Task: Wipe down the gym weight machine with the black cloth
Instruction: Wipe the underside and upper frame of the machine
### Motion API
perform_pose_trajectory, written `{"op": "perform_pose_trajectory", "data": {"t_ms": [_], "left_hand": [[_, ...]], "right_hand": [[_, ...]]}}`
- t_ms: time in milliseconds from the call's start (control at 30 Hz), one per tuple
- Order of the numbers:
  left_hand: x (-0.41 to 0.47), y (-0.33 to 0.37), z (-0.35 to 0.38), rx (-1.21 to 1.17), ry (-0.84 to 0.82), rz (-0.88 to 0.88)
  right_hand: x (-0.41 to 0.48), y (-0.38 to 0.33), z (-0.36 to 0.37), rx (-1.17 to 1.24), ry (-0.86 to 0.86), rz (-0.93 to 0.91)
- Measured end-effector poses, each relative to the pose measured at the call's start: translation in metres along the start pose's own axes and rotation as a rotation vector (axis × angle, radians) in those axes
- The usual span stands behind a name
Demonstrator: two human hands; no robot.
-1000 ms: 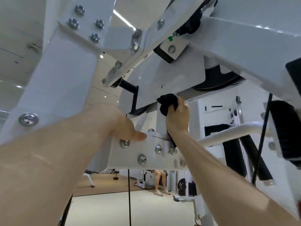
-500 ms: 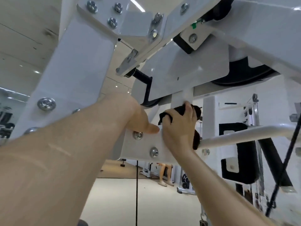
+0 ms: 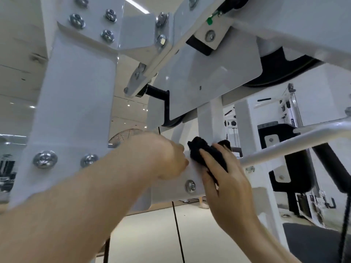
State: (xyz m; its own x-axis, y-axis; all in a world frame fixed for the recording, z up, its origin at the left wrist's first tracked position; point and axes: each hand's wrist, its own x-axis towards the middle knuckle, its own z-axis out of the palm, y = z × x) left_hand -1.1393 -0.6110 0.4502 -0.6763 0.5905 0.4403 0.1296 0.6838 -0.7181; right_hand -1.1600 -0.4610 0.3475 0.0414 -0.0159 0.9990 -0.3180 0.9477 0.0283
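Overhead, the view looks up into the white gym weight machine (image 3: 76,103); its broad upright post with large bolts (image 3: 45,159) stands to the left of both hands. Left hand (image 3: 167,158) reaches up against the white bracket plate (image 3: 191,172) just beside the right hand; its back faces the camera, fingers hidden behind the knuckles, so how far it is curled cannot be told, and nothing is seen in its grasp. Above and between the hands sits a black ribbed handle (image 3: 157,93) under a grey angled plate. Black cloth (image 3: 207,153) is bunched against the bracket and the upright white tube just above it, directly right of the left hand. Right hand (image 3: 226,179) lies over the cloth, fingers (image 3: 209,161) extended and fairly straight, pressing it onto the metal, cloth showing above the fingertips. Below the right thumb side, a silver bolt (image 3: 190,186) in the bracket. Right of the right hand, a white round bar (image 3: 296,144) runs outward, black padding (image 3: 296,168) behind it
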Motion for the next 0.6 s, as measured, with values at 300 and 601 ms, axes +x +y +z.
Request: {"op": "perform_pose_trajectory", "data": {"t_ms": [300,601], "left_hand": [[-0.005,0.038,0.033,-0.046,0.602,-0.052],[0.034,0.024,0.008,-0.253,0.397,-0.104]], "right_hand": [[-0.005,-0.012,0.02,-0.039,0.091,0.121],[0.048,0.015,0.015,-0.028,-0.006,0.205]]}}
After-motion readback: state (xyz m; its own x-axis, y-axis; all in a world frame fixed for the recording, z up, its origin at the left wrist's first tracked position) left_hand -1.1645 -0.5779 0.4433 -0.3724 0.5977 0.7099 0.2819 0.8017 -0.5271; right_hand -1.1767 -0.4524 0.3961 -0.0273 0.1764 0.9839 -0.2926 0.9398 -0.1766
